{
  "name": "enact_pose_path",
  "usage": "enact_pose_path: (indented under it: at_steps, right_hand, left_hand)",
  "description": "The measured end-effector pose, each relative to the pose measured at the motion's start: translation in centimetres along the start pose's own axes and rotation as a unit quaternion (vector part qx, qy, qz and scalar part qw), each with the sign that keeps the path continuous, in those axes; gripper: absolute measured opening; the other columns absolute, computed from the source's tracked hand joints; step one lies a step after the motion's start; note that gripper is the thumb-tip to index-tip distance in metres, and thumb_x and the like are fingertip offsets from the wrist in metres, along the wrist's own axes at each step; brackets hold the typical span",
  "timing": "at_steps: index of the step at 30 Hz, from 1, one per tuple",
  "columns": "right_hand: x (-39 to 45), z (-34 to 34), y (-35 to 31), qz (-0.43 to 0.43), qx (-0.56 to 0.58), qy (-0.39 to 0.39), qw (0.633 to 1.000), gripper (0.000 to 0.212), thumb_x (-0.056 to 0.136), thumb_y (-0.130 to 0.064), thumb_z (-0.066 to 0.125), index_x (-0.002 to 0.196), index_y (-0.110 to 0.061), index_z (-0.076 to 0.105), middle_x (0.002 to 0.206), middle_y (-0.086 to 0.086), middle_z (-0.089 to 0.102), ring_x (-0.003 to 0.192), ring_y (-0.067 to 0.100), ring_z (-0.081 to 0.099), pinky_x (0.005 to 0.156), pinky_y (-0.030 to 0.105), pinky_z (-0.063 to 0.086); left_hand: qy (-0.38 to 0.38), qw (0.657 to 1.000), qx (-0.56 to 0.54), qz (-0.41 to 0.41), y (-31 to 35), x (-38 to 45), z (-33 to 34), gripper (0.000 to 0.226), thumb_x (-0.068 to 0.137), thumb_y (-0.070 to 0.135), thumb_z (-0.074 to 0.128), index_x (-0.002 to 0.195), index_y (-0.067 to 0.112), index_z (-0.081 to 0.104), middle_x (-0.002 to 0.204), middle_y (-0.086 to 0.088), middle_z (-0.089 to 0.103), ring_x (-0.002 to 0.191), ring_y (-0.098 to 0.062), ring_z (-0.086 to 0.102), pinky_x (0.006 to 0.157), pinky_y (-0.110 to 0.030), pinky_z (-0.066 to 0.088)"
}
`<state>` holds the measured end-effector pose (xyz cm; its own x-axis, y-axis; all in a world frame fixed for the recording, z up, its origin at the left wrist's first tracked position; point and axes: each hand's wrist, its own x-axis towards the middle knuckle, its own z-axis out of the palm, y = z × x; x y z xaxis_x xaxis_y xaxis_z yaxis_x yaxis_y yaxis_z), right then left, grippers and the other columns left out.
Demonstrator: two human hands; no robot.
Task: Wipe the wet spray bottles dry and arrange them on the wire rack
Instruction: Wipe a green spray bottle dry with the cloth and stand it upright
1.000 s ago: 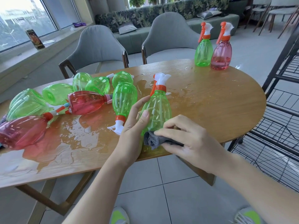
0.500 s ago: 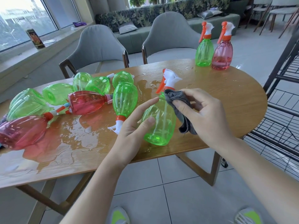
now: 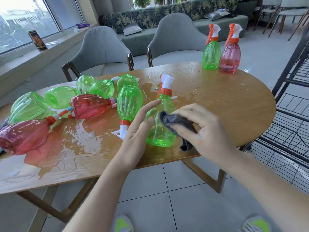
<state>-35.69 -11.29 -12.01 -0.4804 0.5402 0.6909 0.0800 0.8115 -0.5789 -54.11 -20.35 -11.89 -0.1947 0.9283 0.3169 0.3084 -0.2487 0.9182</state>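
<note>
A green spray bottle (image 3: 160,124) stands upright near the front edge of the wooden bench (image 3: 217,104), roughly at the centre of the view, its orange collar and white trigger head pointing up toward 12 o'clock. The left hand (image 3: 138,131) steadies it from the 9 o'clock side: the fingers are nearly straight and lie flat against the bottle's wall, so this grip is released, pressing rather than wrapping. The right hand (image 3: 204,129) comes in from 3 o'clock with its grip grasping a grey cloth (image 3: 175,123), thumb and fingers pinching the bunched fabric against the bottle's side while a loose tail of cloth hangs down past the bench edge. At 9 to 10 o'clock of the held bottle, a heap of green bottles (image 3: 63,96) and red bottles (image 3: 90,106) lies on its sides in a puddle of water (image 3: 70,148); one green bottle (image 3: 129,102) lies just beside the left hand with its nozzle toward the front edge. At 1 o'clock, well apart near the far edge, a green bottle (image 3: 211,55) and a pink bottle (image 3: 230,57) stand upright side by side. The black wire rack (image 3: 291,128) stands at 3 o'clock, off the bench's right end. Two grey chairs (image 3: 103,46) sit behind the bench at 11 and 12 o'clock.
</note>
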Motion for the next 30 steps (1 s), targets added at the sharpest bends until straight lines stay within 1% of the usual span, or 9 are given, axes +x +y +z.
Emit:
enact_pose_path:
  at_steps: [7,11,15,17,19,22,25,28,30]
  right_hand:
    - [-2.4,1.2,-0.4,-0.133,-0.074,-0.085,0.985,0.02,0.096,-0.015,0.065,0.109,-0.003,0.076,0.102,0.008,0.063,0.095,0.018,0.061,0.09,0.015,0.044]
    - [-2.1,1.2,-0.2,-0.157,-0.094,-0.079,0.98,0.018,0.096,-0.012,0.07,0.112,-0.003,0.074,0.105,0.008,0.064,0.097,0.022,0.062,0.092,0.02,0.047]
    - [-0.9,0.8,-0.5,-0.1,-0.04,-0.003,0.994,0.023,0.093,-0.014,0.076,0.115,-0.005,0.073,0.109,0.005,0.069,0.103,0.014,0.065,0.092,0.02,0.048]
    - [0.0,0.5,-0.7,-0.058,-0.025,0.05,0.997,0.026,0.091,-0.016,0.078,0.116,-0.01,0.073,0.109,0.001,0.072,0.104,0.007,0.066,0.089,0.019,0.05]
    - [1.0,0.0,-0.6,-0.01,0.005,0.094,0.995,0.027,0.091,-0.019,0.078,0.117,-0.018,0.071,0.108,-0.005,0.073,0.102,0.005,0.068,0.086,0.024,0.054]
    - [1.8,-0.4,0.0,0.024,0.011,0.13,0.991,0.022,0.093,-0.02,0.077,0.115,-0.022,0.072,0.105,-0.01,0.073,0.098,0.009,0.07,0.085,0.035,0.057]
    - [1.6,-0.3,0.6,0.046,0.015,0.118,0.992,0.02,0.095,-0.023,0.073,0.115,-0.021,0.074,0.107,-0.011,0.072,0.101,0.012,0.069,0.085,0.041,0.057]
    - [0.8,-0.1,0.9,0.058,0.036,0.088,0.994,0.021,0.096,-0.021,0.072,0.116,-0.015,0.075,0.111,-0.007,0.072,0.105,0.013,0.068,0.087,0.036,0.056]
    - [0.1,0.1,0.9,0.045,0.032,0.067,0.996,0.023,0.095,-0.02,0.073,0.116,-0.011,0.075,0.111,-0.005,0.071,0.106,0.012,0.067,0.087,0.028,0.055]
  left_hand:
    - [0.004,0.999,-0.033,-0.012,-0.1,0.3,0.0,0.038,0.113,0.029,0.042,0.148,0.035,0.056,0.146,0.031,0.058,0.145,0.01,0.042,0.111,-0.008,0.034]
    - [-0.002,0.999,-0.046,-0.016,-0.2,0.2,-0.2,0.038,0.112,0.031,0.045,0.147,0.035,0.058,0.147,0.027,0.06,0.146,0.007,0.043,0.118,-0.026,0.031]
    - [-0.018,0.994,-0.097,-0.035,-0.8,0.0,-0.7,0.038,0.109,0.041,0.055,0.146,0.038,0.062,0.15,0.001,0.063,0.149,-0.028,0.048,0.127,-0.063,0.029]
    - [-0.032,0.993,-0.104,-0.037,-0.9,-0.1,-0.9,0.042,0.103,0.044,0.058,0.145,0.039,0.064,0.153,-0.003,0.061,0.151,-0.034,0.046,0.125,-0.071,0.025]
    - [-0.04,0.994,-0.097,-0.033,-0.8,-0.1,-1.1,0.038,0.103,0.04,0.061,0.14,0.042,0.068,0.152,0.003,0.062,0.151,-0.029,0.046,0.126,-0.068,0.028]
    - [-0.04,0.997,-0.07,-0.017,-0.5,-0.2,-0.9,0.035,0.106,0.029,0.055,0.136,0.04,0.07,0.149,0.015,0.063,0.149,-0.01,0.047,0.127,-0.05,0.031]
    - [-0.036,0.996,-0.081,-0.019,-0.6,0.0,-0.8,0.037,0.107,0.029,0.051,0.136,0.041,0.07,0.149,0.012,0.063,0.15,-0.016,0.047,0.129,-0.057,0.027]
    - [-0.038,0.995,-0.089,-0.019,-0.7,0.1,-0.6,0.037,0.108,0.035,0.05,0.14,0.04,0.067,0.152,0.007,0.061,0.151,-0.024,0.047,0.126,-0.061,0.03]
    - [-0.027,0.997,-0.068,-0.003,-0.6,-0.1,-0.4,0.041,0.106,0.039,0.053,0.145,0.034,0.062,0.153,0.013,0.059,0.15,-0.012,0.047,0.121,-0.038,0.041]
